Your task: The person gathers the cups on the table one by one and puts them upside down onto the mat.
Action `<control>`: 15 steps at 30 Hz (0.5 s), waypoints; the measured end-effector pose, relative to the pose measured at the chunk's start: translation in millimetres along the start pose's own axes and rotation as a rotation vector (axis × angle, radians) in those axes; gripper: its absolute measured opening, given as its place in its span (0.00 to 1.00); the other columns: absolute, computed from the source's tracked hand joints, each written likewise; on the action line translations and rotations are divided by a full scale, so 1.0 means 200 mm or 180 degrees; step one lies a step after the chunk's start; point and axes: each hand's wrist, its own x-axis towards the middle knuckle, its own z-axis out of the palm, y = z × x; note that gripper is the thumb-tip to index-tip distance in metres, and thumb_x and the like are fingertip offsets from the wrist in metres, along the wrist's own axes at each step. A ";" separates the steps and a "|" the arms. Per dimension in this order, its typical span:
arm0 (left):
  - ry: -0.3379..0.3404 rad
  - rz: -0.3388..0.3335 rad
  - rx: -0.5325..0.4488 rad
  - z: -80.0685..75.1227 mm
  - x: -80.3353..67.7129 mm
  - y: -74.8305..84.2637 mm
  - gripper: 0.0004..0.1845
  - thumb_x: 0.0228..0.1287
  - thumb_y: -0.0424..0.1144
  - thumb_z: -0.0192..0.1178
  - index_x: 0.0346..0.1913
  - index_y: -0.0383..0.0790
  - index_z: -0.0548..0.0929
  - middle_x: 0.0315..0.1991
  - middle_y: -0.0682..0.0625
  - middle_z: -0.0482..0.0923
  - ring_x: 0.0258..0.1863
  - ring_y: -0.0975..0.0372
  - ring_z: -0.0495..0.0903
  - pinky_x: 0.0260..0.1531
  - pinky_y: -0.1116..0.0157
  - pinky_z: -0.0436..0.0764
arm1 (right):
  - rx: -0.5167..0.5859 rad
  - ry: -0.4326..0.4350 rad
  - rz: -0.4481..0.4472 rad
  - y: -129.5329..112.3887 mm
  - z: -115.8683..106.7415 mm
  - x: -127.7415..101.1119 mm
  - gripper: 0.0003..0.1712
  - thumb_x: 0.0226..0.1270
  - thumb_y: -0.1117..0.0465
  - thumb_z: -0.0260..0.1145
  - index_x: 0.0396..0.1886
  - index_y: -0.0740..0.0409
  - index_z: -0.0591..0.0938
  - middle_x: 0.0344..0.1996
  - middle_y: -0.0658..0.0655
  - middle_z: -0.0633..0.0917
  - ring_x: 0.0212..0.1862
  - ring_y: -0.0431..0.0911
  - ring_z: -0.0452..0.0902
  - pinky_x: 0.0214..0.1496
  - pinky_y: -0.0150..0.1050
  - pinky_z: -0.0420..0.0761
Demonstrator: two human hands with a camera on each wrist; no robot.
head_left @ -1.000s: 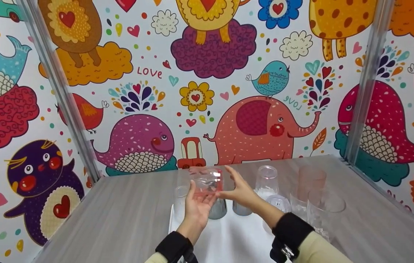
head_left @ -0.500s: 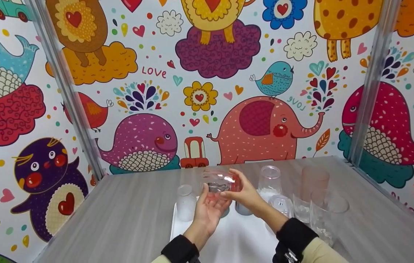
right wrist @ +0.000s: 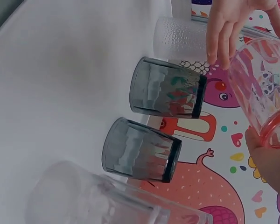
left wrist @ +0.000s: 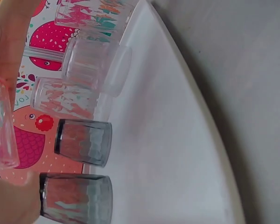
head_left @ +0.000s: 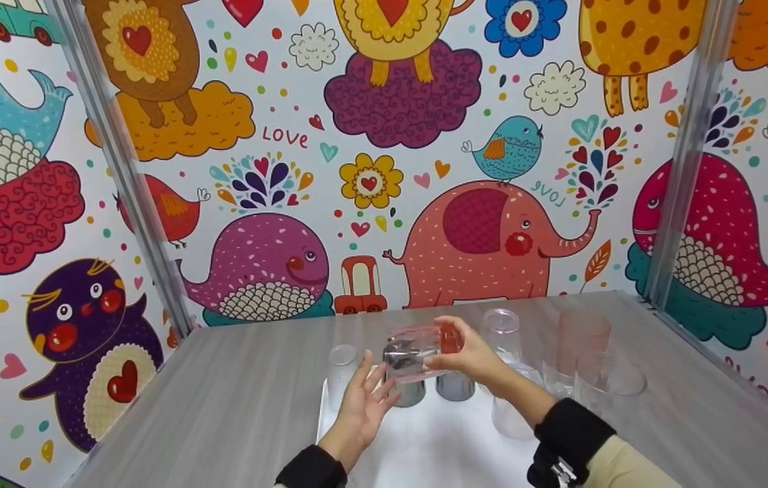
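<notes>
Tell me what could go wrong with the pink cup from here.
The pink cup could slip: the right hand grips it near its base, tipped on its side, while the left hand is open near the rim, giving little clear support.
If it drops, it might knock the two gray cups, which stand close by, upside down on the white tray.

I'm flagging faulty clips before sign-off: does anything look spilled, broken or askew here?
Nothing stands out: no spill or breakage shows. The pink tumbler is sideways, but the right hand is holding it, and the two grey tumblers stand upside down on the white tray.
</notes>
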 end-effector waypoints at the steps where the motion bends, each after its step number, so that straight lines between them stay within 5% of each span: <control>1: 0.0001 0.0014 0.0018 -0.02 0.00 0.00 0.50 0.48 0.61 0.50 0.63 0.39 0.35 0.62 0.37 0.44 0.58 0.45 0.50 0.52 0.56 0.61 | -0.0084 -0.0029 0.0017 0.02 -0.01 0.01 0.38 0.41 0.56 0.67 0.54 0.55 0.61 0.46 0.58 0.69 0.46 0.50 0.64 0.47 0.48 0.69; 15: 0.0096 0.0209 -0.0042 -0.16 -0.02 -0.02 0.35 0.57 0.45 0.46 0.61 0.34 0.42 0.61 0.36 0.44 0.57 0.43 0.51 0.49 0.54 0.63 | -0.1278 -0.0749 0.0085 0.05 -0.15 0.01 0.40 0.35 0.57 0.69 0.54 0.56 0.65 0.47 0.58 0.71 0.47 0.52 0.65 0.42 0.51 0.71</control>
